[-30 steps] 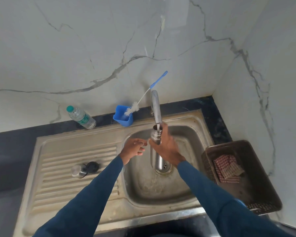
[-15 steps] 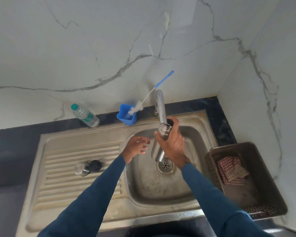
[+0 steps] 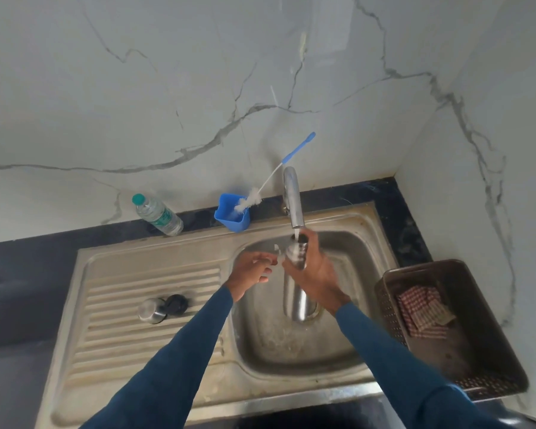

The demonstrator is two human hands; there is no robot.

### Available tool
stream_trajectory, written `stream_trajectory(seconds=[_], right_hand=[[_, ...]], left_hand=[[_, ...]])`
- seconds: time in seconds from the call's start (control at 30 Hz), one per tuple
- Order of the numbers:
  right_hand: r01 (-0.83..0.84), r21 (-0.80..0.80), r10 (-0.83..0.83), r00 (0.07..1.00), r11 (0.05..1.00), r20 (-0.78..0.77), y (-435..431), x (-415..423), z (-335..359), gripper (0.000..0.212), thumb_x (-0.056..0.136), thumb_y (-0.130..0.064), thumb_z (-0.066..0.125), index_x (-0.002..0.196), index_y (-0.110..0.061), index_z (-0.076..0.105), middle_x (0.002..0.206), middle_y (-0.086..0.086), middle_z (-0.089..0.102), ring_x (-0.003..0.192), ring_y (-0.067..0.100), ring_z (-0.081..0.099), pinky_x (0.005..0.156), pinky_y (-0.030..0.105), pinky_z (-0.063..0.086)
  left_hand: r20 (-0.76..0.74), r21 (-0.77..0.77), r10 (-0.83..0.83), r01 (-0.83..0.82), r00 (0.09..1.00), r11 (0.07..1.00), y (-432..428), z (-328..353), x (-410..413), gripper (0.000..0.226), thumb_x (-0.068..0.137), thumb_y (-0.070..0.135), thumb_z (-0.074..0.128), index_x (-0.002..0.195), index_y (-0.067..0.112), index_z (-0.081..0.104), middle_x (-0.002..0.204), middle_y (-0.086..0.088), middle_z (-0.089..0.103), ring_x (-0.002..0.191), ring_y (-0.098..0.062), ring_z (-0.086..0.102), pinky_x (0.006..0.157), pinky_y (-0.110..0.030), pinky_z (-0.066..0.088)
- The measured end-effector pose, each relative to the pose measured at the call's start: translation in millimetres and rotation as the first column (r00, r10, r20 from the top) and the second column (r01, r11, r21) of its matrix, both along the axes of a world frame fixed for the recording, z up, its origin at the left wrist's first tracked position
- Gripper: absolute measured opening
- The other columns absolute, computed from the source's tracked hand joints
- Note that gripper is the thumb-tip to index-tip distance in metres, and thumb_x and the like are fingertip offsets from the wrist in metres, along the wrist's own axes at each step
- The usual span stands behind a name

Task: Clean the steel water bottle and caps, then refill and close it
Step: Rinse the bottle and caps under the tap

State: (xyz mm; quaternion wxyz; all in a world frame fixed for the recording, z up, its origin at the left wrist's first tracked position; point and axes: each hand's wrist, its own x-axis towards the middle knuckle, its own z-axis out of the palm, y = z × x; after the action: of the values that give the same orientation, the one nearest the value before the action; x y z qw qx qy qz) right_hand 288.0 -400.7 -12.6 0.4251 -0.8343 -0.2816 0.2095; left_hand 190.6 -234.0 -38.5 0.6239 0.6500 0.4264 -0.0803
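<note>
From the head camera, the sink's basin (image 3: 291, 351) sits at centre. The tap (image 3: 293, 199) at its twelve o'clock runs water into the open mouth of the one steel bottle (image 3: 294, 300). The right hand (image 3: 317, 274) grips that bottle round its upper body, holding it upright under the spout above the basin and covering its middle. The left hand (image 3: 252, 269), at the bottle's nine o'clock, has loose, spread fingers that hold nothing, with their tips just beside the neck amid splashing water.

Two caps lie touching on the drainboard (image 3: 121, 345) at the basin's nine o'clock: one steel cap (image 3: 150, 310) and one black cap (image 3: 176, 304).

On the counter (image 3: 13, 274) at eleven o'clock stands one blue cup (image 3: 232, 219) holding one bottle brush (image 3: 248, 202). Its bristles are down and its handle leans toward one o'clock, passing behind the tap. Toward ten o'clock stands one plastic water bottle (image 3: 158, 215) with a green cap; how full it is cannot be told. At three o'clock, one brown basket (image 3: 464, 360) holds a folded checked cloth (image 3: 421, 311).
</note>
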Motion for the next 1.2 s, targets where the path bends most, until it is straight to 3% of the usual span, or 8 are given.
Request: stream_trajectory(seconds=[0.1,0.2,0.4,0.63,0.8,1.0,1.13,1.2], right_hand=[[0.137,0.088,-0.137,0.991,0.987,-0.008,3.6,10.5,10.5,0.068,0.092,-0.039,0.076,0.142,-0.037,0.03,0.117,-0.01,0.063,0.089,0.006,0.069,0.074,0.025,0.059],[-0.089,-0.061,0.086,0.995,0.994,-0.051,0.3,6.4,1.8,0.063,0.09,-0.038,0.073,0.136,-0.039,0.03,0.104,-0.011,0.067,0.08,0.01,0.07,0.076,0.042,0.061],[0.073,0.055,-0.074,0.997,0.996,0.004,1.9,15.9,12.5,0.067,0.092,-0.04,0.075,0.142,-0.034,0.029,0.111,-0.01,0.064,0.085,0.005,0.068,0.068,0.022,0.056],[-0.218,-0.085,0.187,0.942,0.972,-0.278,-5.4,20.0,-7.1,0.063,0.089,-0.038,0.079,0.135,-0.032,0.036,0.104,-0.013,0.069,0.083,-0.001,0.067,0.068,0.018,0.05],[-0.009,-0.084,-0.058,0.658,0.996,-0.751,-14.5,20.9,-6.0,0.06,0.09,-0.044,0.078,0.136,-0.027,0.044,0.124,0.004,0.064,0.105,0.024,0.07,0.061,0.04,0.063],[0.091,-0.002,-0.033,0.332,0.996,-0.943,-23.5,18.2,-22.0,0.069,0.085,-0.061,0.072,0.14,-0.021,0.064,0.137,0.021,0.067,0.121,0.035,0.068,0.107,0.054,0.052],[0.235,-0.005,-0.052,0.195,0.972,-0.979,-27.7,16.2,-1.3,0.04,0.104,-0.04,0.053,0.104,-0.005,0.07,0.081,0.016,0.072,0.063,0.023,0.07,0.059,0.029,0.06],[0.279,0.019,-0.037,0.196,0.96,-0.98,-29.4,16.5,1.5,0.035,0.102,-0.04,0.056,0.096,-0.008,0.068,0.071,0.01,0.068,0.056,0.02,0.066,0.056,0.026,0.058]], left_hand=[[0.001,0.001,-0.004,0.004,1.0,1.0,1.3,1.9,2.2,0.023,0.105,0.014,0.057,0.109,0.019,0.079,0.114,0.002,0.079,0.101,-0.02,0.073,0.092,-0.038,0.063],[0.025,0.016,-0.013,0.012,1.0,1.0,-0.8,6.0,8.0,0.021,0.104,0.015,0.059,0.11,0.017,0.08,0.109,0.0,0.08,0.098,-0.021,0.073,0.094,-0.04,0.063],[0.114,-0.04,0.0,0.004,0.993,0.999,-8.1,12.6,13.1,0.018,0.107,0.019,0.061,0.115,0.018,0.077,0.111,-0.002,0.08,0.105,-0.02,0.075,0.09,-0.033,0.062],[0.169,-0.125,0.034,-0.013,0.985,0.992,-25.6,22.2,17.1,0.022,0.111,0.013,0.053,0.114,0.015,0.074,0.101,-0.004,0.077,0.091,-0.015,0.072,0.083,-0.03,0.062],[0.11,-0.151,-0.016,0.032,0.994,0.988,-36.4,21.1,18.2,0.024,0.106,0.012,0.057,0.122,0.017,0.075,0.105,-0.005,0.079,0.086,-0.01,0.076,0.072,-0.023,0.061],[0.105,-0.176,-0.066,0.084,0.992,0.981,-33.3,16.7,12.8,0.023,0.103,0.01,0.065,0.125,0.007,0.075,0.114,-0.012,0.077,0.093,-0.015,0.075,0.073,-0.02,0.059],[0.097,-0.229,-0.055,0.076,0.994,0.97,-28.7,19.9,18.6,0.021,0.099,0.002,0.069,0.119,0.0,0.075,0.106,-0.013,0.076,0.083,-0.013,0.076,0.076,-0.021,0.061],[0.096,-0.243,-0.05,0.072,0.994,0.967,-25.9,21.9,21.3,0.014,0.099,0.0,0.069,0.108,0.006,0.078,0.103,-0.013,0.078,0.084,-0.016,0.076,0.076,-0.022,0.062]])
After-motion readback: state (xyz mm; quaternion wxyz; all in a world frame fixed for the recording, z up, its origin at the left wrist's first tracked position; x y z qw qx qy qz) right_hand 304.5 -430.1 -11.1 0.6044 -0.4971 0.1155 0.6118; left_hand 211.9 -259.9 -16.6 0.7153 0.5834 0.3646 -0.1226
